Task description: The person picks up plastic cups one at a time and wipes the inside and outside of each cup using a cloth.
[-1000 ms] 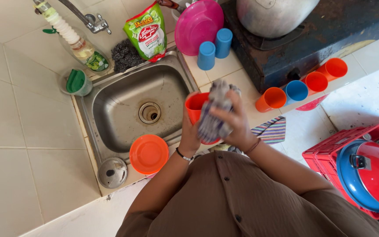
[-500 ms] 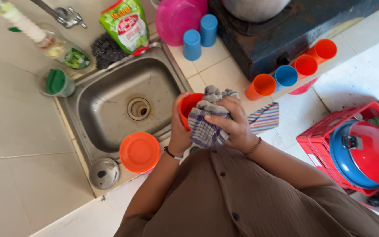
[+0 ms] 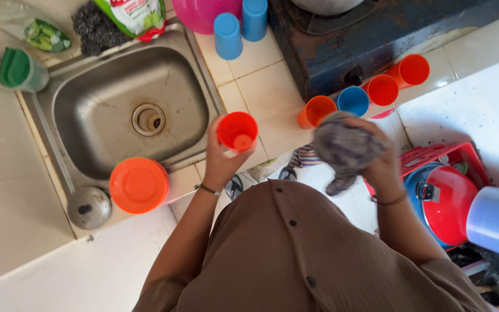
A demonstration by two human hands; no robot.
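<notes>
A brown buttoned short-sleeved shirt, with a thin dark bracelet on each wrist.

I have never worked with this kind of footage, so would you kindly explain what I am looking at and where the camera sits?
There is no machine here: a person works with bare hands, and the single camera sits on their head, looking straight down. The left hand holds an orange cup by its side, open end up. The right hand grips a bunched grey cloth. Below lies a steel sink set in a tiled counter. An upturned orange bowl rests on the sink's edge, two blue cups stand upside down behind, and a row of orange and blue cups lines the stove.
</notes>
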